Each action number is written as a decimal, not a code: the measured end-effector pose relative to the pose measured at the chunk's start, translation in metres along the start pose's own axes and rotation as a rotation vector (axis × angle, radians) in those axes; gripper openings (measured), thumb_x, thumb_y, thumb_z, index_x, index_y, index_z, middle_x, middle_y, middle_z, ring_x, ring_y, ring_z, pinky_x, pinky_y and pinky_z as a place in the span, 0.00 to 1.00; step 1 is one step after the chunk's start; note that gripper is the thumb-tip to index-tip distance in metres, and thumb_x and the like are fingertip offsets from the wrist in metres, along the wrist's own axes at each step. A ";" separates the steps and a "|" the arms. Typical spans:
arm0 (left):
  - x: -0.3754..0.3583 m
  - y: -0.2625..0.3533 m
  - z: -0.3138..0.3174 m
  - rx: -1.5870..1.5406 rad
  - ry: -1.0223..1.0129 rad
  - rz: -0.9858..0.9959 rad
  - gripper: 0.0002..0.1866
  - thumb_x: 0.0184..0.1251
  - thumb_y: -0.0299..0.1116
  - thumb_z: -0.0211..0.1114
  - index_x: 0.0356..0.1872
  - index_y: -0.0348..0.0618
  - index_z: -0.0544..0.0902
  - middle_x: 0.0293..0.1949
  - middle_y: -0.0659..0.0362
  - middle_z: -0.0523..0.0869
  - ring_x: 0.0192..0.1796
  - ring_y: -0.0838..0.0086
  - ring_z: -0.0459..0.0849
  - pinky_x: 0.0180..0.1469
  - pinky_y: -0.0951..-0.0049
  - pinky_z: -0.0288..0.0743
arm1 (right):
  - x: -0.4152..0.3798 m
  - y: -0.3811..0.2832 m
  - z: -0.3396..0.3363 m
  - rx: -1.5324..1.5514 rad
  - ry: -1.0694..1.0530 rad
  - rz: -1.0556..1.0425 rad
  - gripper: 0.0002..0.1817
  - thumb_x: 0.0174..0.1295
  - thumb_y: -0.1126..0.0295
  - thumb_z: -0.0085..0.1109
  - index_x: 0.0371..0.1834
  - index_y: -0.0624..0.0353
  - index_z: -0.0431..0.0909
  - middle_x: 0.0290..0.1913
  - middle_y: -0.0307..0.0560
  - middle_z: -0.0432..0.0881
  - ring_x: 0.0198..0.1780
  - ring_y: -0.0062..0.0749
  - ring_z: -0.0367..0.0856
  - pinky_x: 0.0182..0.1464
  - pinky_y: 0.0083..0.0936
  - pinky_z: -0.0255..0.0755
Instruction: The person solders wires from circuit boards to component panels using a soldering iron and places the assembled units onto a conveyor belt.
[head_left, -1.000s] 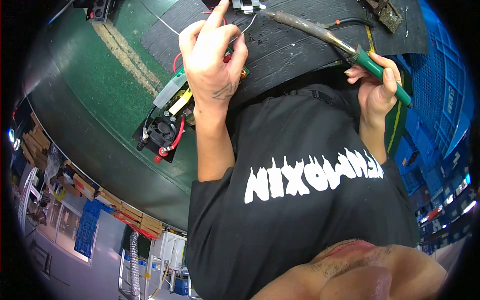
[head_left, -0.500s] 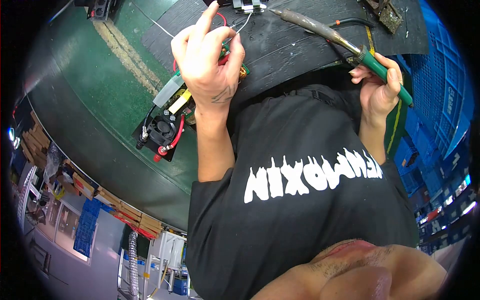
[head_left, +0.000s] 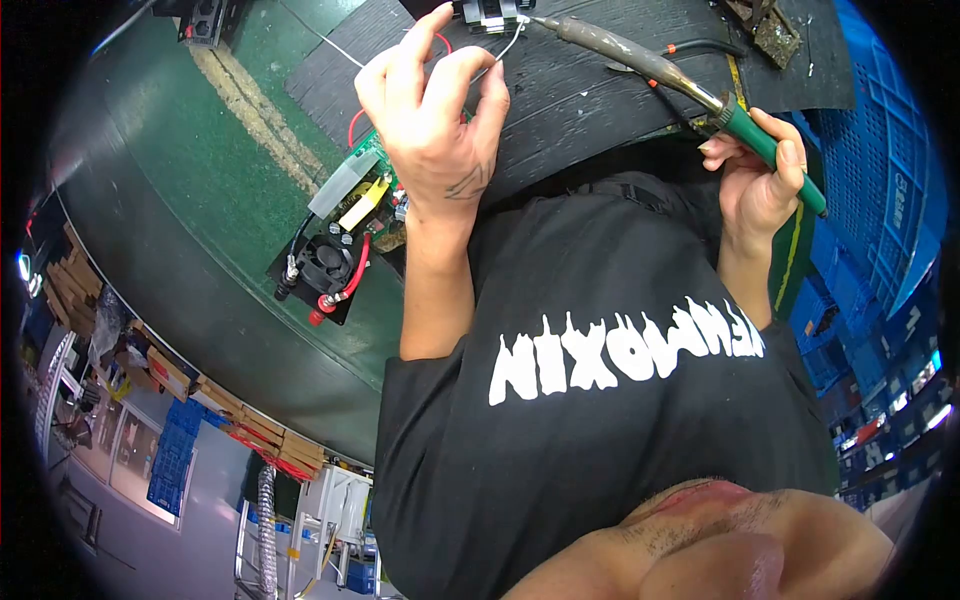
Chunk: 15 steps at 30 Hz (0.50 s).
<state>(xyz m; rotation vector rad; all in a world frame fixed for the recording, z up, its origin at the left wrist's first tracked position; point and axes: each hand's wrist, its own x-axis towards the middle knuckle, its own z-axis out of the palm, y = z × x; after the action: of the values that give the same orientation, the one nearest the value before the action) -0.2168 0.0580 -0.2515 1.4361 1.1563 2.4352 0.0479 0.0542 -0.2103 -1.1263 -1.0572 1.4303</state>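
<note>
My left hand (head_left: 435,120) pinches a thin silvery solder wire (head_left: 513,42) between thumb and index finger, its other fingers raised. The wire's far stretch runs off to the upper left. My right hand (head_left: 760,180) grips the green handle of a soldering iron (head_left: 640,60) pointing left. Its tip and the wire's end meet, or nearly so, at the right side of a black part with silvery metal pieces (head_left: 492,16), cut off by the top edge. Under my left wrist lies a circuit board (head_left: 365,195), partly hidden, with a black fan (head_left: 326,262) and red and black leads.
A black mat (head_left: 570,120) covers part of the green bench (head_left: 260,90). A stand with a crusty metal block (head_left: 775,38) is at the upper right, near the iron's cable (head_left: 710,42). Blue crates (head_left: 880,170) stand to the right. A socket box (head_left: 205,25) is at the upper left.
My left hand has shifted slightly right, bringing the solder wire's end to the iron's tip. The iron's tip has moved a little left, while my right hand has barely moved.
</note>
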 end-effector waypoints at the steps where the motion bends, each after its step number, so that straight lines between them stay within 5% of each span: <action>1: 0.000 -0.001 0.001 -0.002 0.000 0.001 0.11 0.43 0.21 0.70 0.31 0.41 0.82 0.49 0.48 0.83 0.45 0.57 0.75 0.50 0.63 0.68 | 0.000 0.000 0.000 0.000 0.004 -0.005 0.26 0.64 0.53 0.46 0.48 0.69 0.76 0.32 0.62 0.83 0.27 0.43 0.84 0.27 0.28 0.80; 15: -0.002 -0.003 0.000 0.029 -0.017 0.001 0.10 0.43 0.21 0.70 0.30 0.41 0.82 0.49 0.49 0.82 0.45 0.57 0.75 0.50 0.63 0.68 | 0.003 0.001 0.005 -0.017 -0.028 0.004 0.26 0.63 0.53 0.46 0.48 0.69 0.76 0.31 0.64 0.83 0.27 0.44 0.84 0.27 0.30 0.81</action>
<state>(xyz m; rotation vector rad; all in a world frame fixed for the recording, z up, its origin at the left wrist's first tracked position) -0.2165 0.0593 -0.2551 1.4630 1.1922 2.4117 0.0428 0.0564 -0.2103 -1.1238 -1.0892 1.4466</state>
